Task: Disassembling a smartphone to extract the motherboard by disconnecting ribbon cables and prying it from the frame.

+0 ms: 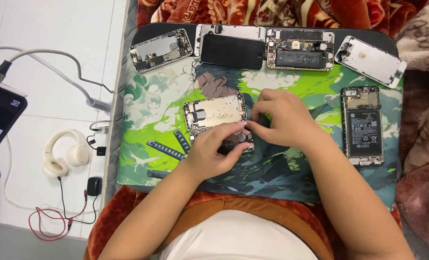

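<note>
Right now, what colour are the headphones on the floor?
Cream-white headphones, clearest in the head view, left of the mat.

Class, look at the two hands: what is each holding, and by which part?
Both hands, left and right, meet at the opened phone's lower right corner. The fingers hide any small tool or part held.

Soft, even light is falling from above, casting only faint shadows under the hands, glinting off the white floor, while everything is staying fairly sharp, softening slightly toward the edges.
</note>
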